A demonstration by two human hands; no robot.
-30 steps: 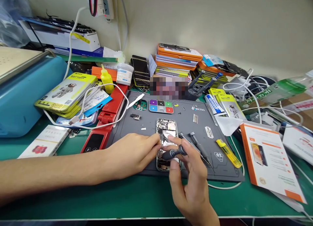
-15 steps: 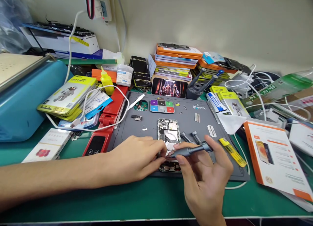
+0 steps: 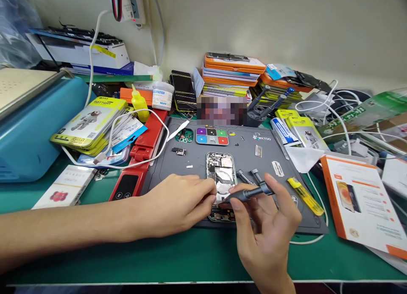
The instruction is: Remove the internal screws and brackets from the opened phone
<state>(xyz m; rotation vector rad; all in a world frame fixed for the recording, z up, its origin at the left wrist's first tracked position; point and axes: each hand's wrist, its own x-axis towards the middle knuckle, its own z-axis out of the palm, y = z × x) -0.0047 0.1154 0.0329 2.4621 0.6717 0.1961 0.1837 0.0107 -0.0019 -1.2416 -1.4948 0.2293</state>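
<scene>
The opened phone (image 3: 221, 184) lies flat near the middle of the grey work mat (image 3: 190, 158), back off, its innards showing. Its long axis runs from the person away toward the wall, top end pointing at the coloured screw tray (image 3: 211, 137) further up the mat. The left hand (image 3: 178, 203) rests on the mat at the phone's left edge, fingers curled in against the frame and pinning it; whether they pinch anything small cannot be told. The right hand (image 3: 267, 226) grips a dark screwdriver (image 3: 246, 194) in thumb and fingertips, tip down over the phone's lower half, handle slanting up to the right. Two more drivers (image 3: 251, 176) lie on the mat just right of the phone, a yellow tool (image 3: 305, 196) beyond them. This phone looks light and stiff but delicate inside, so the metal rim seems the safe place to hold, never the exposed boards or flex cables.
</scene>
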